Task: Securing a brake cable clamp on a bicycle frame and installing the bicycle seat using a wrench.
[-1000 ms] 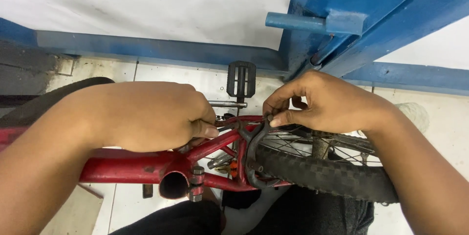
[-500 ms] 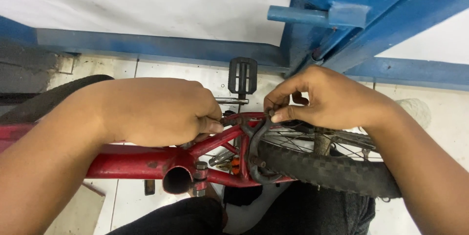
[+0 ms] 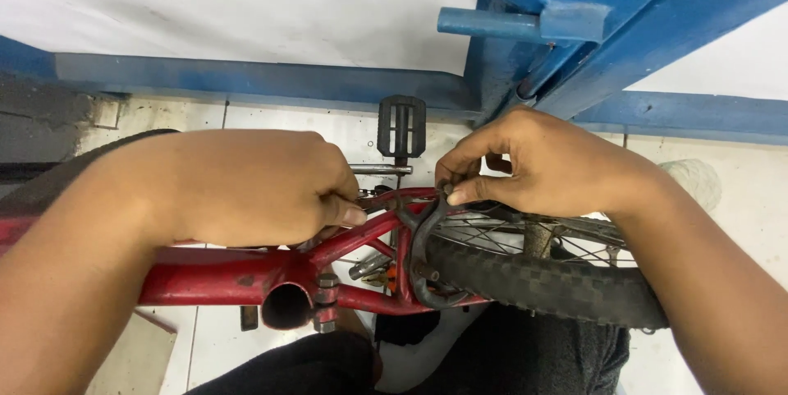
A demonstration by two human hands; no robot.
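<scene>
A red bicycle frame [image 3: 222,276] lies across the lower view, its open seat tube [image 3: 285,306] facing up. My left hand [image 3: 254,186] is closed on the upper red stay near the brake, fingertips pressed against the tube. My right hand [image 3: 542,163] pinches the top of a black curved brake arm [image 3: 423,239] that arches over the rear wheel's black knobby tyre [image 3: 542,280]. The two hands are a few centimetres apart over the wheel's front edge.
A black pedal [image 3: 400,126] on its metal crank sticks out behind the frame. A blue metal post with a horizontal peg [image 3: 509,24] rises at the upper right. A white wall with a blue skirting [image 3: 246,79] runs behind. Light floor tiles [image 3: 722,198] lie underneath.
Both hands have stayed on the same parts; my left hand has shifted slightly left along the stay. The view has tilted a little, so the frame sits lower.
</scene>
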